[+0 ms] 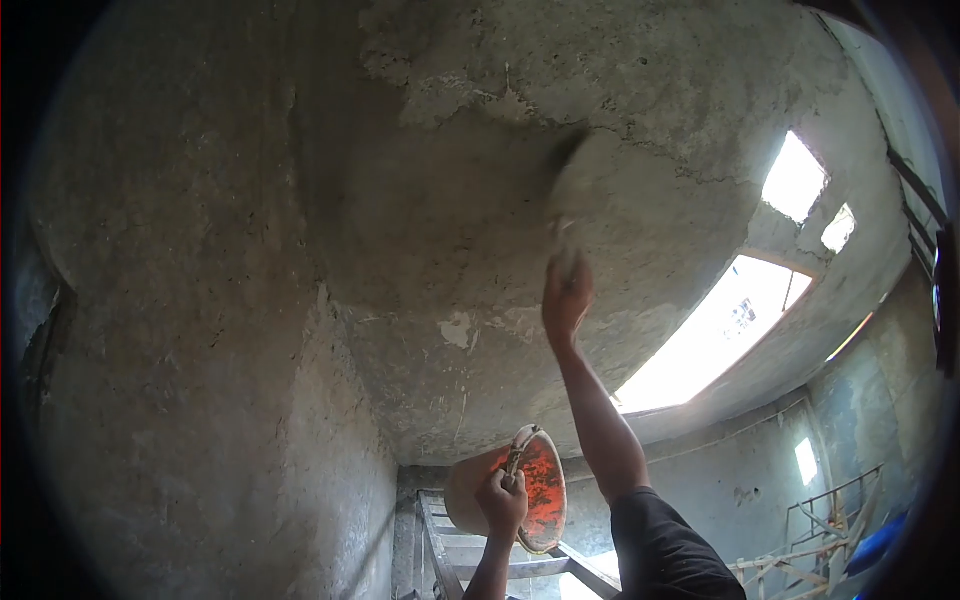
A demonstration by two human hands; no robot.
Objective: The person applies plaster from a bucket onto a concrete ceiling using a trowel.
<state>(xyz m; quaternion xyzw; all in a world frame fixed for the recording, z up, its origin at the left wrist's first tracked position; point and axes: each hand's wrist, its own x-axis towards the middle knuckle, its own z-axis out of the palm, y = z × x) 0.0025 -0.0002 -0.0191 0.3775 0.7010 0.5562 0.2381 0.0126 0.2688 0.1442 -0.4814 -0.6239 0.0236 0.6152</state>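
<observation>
My right hand is raised to the plastered wall, its fingers closed around the handle of a trowel. Motion smears the trowel's blade, which overlaps a smooth, darker patch of damp-looking plaster. Lower down, my left hand grips a bucket at its rim and handle. The bucket tilts with its mouth facing right, and its orange inside carries grey smears. Rough, cracked plaster borders the smooth patch above.
A wall corner runs down on the left. Bright openings pierce the wall at right. Below the bucket stands a metal frame with rungs. Scaffold-like bars and a blue object are at lower right.
</observation>
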